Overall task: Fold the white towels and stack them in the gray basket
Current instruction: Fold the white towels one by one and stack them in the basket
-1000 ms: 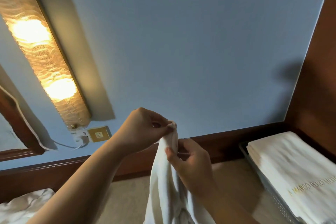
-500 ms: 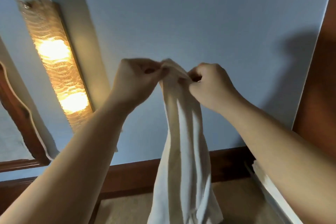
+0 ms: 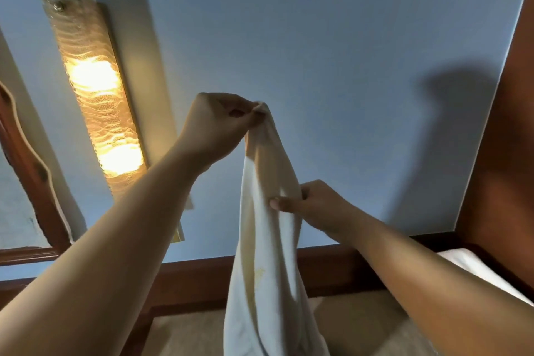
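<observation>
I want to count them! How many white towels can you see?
2. One towel hangs in the middle, held by the left hand and right hand. A folded towel peeks out at right; more may be hidden.

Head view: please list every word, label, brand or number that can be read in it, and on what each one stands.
None can be read.
The hanging towel: a faint yellowish mark low on the cloth, too blurred to read.
The folded white towels at the right edge: no lettering shows.
The wall lamp: pattern only, no text.
</observation>
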### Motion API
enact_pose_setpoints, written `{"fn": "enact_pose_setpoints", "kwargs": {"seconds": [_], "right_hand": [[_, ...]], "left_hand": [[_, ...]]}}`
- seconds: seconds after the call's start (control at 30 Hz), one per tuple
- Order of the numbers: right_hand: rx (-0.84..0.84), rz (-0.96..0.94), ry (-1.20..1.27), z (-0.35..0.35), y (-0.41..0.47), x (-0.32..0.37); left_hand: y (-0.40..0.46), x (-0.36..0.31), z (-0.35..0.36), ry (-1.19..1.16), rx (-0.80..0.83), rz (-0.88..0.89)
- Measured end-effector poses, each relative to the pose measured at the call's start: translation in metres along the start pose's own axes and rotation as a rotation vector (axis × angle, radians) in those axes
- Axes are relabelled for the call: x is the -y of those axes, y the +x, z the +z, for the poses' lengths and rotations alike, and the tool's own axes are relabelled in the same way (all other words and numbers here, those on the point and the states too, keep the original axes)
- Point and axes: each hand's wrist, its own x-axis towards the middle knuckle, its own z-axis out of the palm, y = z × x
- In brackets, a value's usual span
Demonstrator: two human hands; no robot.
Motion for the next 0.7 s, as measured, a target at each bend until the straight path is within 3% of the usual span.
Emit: {"fn": "enact_pose_setpoints", "kwargs": {"seconds": [0.2,0.23,0.3,0.4,0.47,0.53,0.6,0.67,0.7], "right_hand": [[-0.401,-0.186,-0.296,-0.055,0.009,0.029],[-0.344,-0.189,-0.302,-0.052,0.003,0.030],[-0.045,-0.081,-0.370,-0.027,-0.009,0.006],[0.340,0.184,-0.368,0.005,-0.028,-0.053],[0.358,0.198,-0.340,-0.009,-0.027,-0.071],[0.143,0.162,-0.286,-0.032,-0.025,-0.077],[-0.063,0.128,0.068,-0.048,-0.023,-0.086],[0.040,0.178,0.272,-0.048,-0.027,-0.098],[0.154,0.231,0.221,-0.044,-0.032,-0.099]], "left_hand": [[0.004,0.019,-0.020,0.004,-0.095,-0.049],[0.006,0.019,-0.021,-0.007,-0.136,-0.048],[0.007,0.016,-0.022,-0.018,-0.192,-0.039],[-0.002,0.018,-0.012,0.097,-0.105,0.005],[-0.013,0.031,-0.007,0.201,-0.070,-0.002],[-0.020,0.046,-0.007,0.209,-0.120,-0.078],[-0.024,0.057,-0.011,0.170,-0.185,-0.159],[-0.030,0.064,-0.012,0.158,-0.216,-0.216],[-0.033,0.067,-0.010,0.163,-0.211,-0.228]]}}
